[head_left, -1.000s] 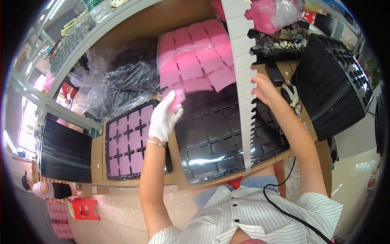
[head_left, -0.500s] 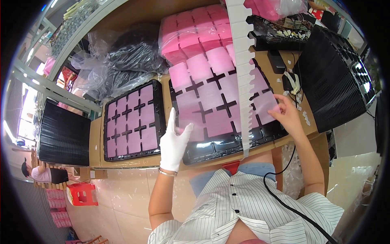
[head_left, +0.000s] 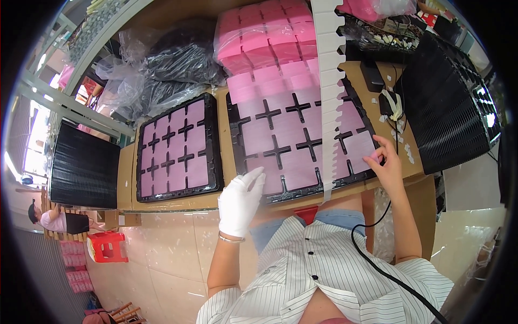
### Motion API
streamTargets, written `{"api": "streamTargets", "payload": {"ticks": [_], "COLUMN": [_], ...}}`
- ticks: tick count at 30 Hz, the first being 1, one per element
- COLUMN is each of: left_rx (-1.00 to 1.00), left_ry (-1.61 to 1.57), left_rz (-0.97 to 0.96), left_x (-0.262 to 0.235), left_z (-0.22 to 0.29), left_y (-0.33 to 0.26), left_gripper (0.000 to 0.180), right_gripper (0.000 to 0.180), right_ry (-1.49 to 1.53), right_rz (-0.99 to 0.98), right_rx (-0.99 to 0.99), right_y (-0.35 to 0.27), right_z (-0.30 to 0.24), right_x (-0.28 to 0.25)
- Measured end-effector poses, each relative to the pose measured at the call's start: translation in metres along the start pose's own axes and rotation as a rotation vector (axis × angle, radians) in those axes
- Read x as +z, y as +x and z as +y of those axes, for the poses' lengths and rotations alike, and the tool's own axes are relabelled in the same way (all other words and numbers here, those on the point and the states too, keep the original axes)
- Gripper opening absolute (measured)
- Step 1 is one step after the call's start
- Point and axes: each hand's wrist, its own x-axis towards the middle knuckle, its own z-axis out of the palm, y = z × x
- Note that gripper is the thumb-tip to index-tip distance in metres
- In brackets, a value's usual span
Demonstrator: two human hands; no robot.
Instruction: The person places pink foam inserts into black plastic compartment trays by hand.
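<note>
A pink sheet (head_left: pixel 294 132) with cross-shaped cutouts lies over a black moulded tray (head_left: pixel 302 193) in front of me. My left hand (head_left: pixel 240 202), in a white glove, is at the tray's near left corner. Its thumb and forefinger stretch toward the sheet's edge, slightly apart and a little blurred. My bare right hand (head_left: pixel 387 162) pinches a pink bit at the sheet's near right corner between thumb and forefinger. A white toothed strip (head_left: pixel 330 102) crosses the view and hides part of the sheet.
Left of it sits another black tray with a pink sheet (head_left: pixel 174 154). Behind are stacked pink foam pieces (head_left: pixel 267 40) and dark bags in clear plastic (head_left: pixel 181 59). Stacked black trays (head_left: pixel 83 167) stand left, more black trays (head_left: pixel 442 102) right. A black cable (head_left: pixel 372 262) hangs across my front.
The sheet's near edge has come down flat onto the tray. My left hand has shifted right and slightly down, its raised forefinger now lowered. My right hand stays at the sheet's right corner.
</note>
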Motion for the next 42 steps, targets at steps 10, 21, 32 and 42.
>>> {"api": "streamTargets", "payload": {"ticks": [10,21,32,42], "left_rx": [-0.061,-0.051,-0.284,-0.056], "left_ry": [0.122,-0.030,-1.246,-1.376], "left_rz": [0.066,0.027,-0.293,-0.308], "left_x": [-0.029,0.006,0.006,0.011], "left_z": [-0.005,-0.060,-0.035,-0.049], "left_y": [0.016,0.249,0.317,0.292], "left_gripper": [0.028,0.066,0.032,0.051], "right_gripper": [0.020,0.026,0.024,0.026], "right_ry": [-0.507,-0.234,0.899,1.247], "right_rz": [0.319,0.106,-0.407,-0.424], "right_rx": [-0.459,-0.316,0.305,0.340], "right_y": [0.018,0.260,0.332,0.313], "right_z": [-0.014,-0.006,-0.024,-0.016], "right_x": [-0.019,0.053,0.078,0.069]}}
